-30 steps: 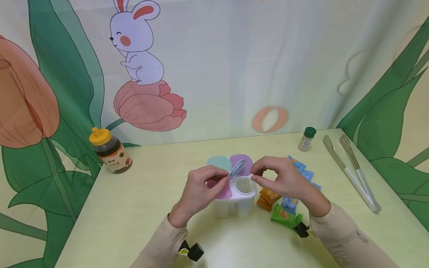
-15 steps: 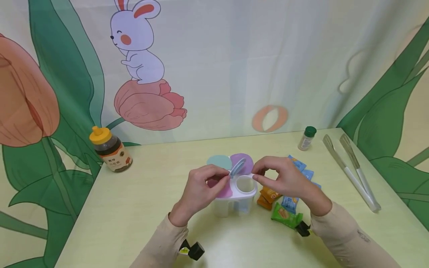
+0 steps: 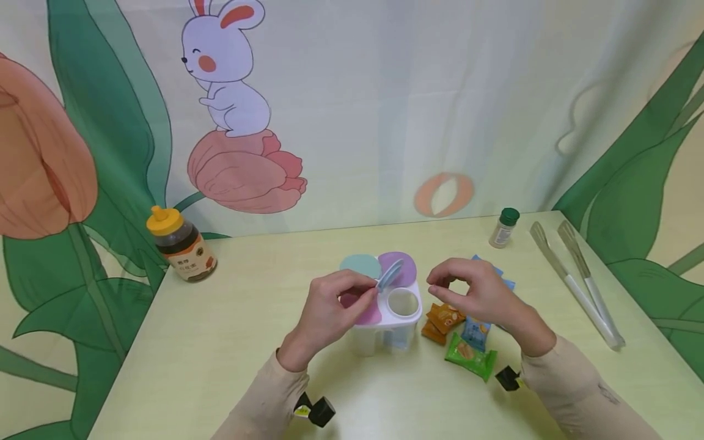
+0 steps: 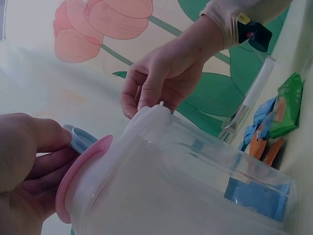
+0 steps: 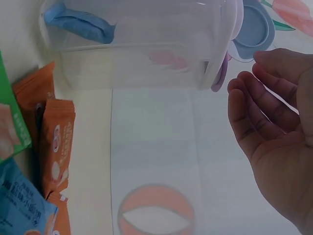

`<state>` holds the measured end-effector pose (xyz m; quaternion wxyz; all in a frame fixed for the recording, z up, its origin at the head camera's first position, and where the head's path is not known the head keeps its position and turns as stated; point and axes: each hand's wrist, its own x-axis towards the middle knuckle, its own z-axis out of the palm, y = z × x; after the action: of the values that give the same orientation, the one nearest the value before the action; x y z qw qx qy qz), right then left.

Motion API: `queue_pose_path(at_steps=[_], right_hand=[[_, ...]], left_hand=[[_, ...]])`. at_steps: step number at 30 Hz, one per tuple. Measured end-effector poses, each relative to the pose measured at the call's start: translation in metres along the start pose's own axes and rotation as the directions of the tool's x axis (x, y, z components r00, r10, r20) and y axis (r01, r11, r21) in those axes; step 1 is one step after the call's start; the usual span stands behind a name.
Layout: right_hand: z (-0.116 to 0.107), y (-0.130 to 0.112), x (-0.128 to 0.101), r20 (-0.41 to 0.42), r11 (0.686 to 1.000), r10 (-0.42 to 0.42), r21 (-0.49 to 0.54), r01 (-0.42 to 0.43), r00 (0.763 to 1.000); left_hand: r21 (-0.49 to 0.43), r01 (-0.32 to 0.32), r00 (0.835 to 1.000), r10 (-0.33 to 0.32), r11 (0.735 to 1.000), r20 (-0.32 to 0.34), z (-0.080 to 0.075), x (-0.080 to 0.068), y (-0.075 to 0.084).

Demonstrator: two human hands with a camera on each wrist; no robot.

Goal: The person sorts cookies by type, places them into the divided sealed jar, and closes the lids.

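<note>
One clear four-lidded storage box (image 3: 365,341), lower centre of the head view, looks light, stiff and smooth enough to slip, so its white rim (image 3: 392,319) seems the surest hold. Right of it the right hand (image 3: 484,294) holds nothing, thumb and fingertips slightly apart, while the left hand (image 3: 332,310) pinches the raised blue flip lid (image 3: 391,274). Upper left in the right wrist view, a blue packet (image 5: 80,24) shows inside, only a bluish tint from the head.

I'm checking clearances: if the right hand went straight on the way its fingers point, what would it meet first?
Probably the white container rim; if the right hand sits above it, the raised blue lid. Depth is unclear.
</note>
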<state>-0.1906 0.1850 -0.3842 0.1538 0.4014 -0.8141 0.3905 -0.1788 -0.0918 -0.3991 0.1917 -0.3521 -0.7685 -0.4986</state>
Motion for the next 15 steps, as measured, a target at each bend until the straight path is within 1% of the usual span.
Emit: queue_pose_path(at_steps=[2,5,8,15], right_hand=[[0.000,0.008,-0.005,0.005,1.000,0.008,-0.001,-0.008,1.000],[0.003,0.026,-0.014,0.003,1.000,0.005,-0.018,-0.005,1.000],[0.002,0.031,-0.020,-0.005,0.999,0.016,-0.029,-0.017,1.000],[0.005,0.037,-0.032,-0.010,0.995,0.099,-0.028,-0.099,0.995]], left_hand=[[-0.002,-0.001,1.000,0.001,1.000,-0.002,0.000,0.000,0.000],[0.000,0.001,1.000,-0.001,1.000,-0.010,0.001,0.000,0.001],[-0.005,0.001,1.000,-0.001,1.000,-0.014,0.001,0.000,0.001],[0.004,-0.008,1.000,0.008,1.000,-0.011,0.001,-0.001,0.001]])
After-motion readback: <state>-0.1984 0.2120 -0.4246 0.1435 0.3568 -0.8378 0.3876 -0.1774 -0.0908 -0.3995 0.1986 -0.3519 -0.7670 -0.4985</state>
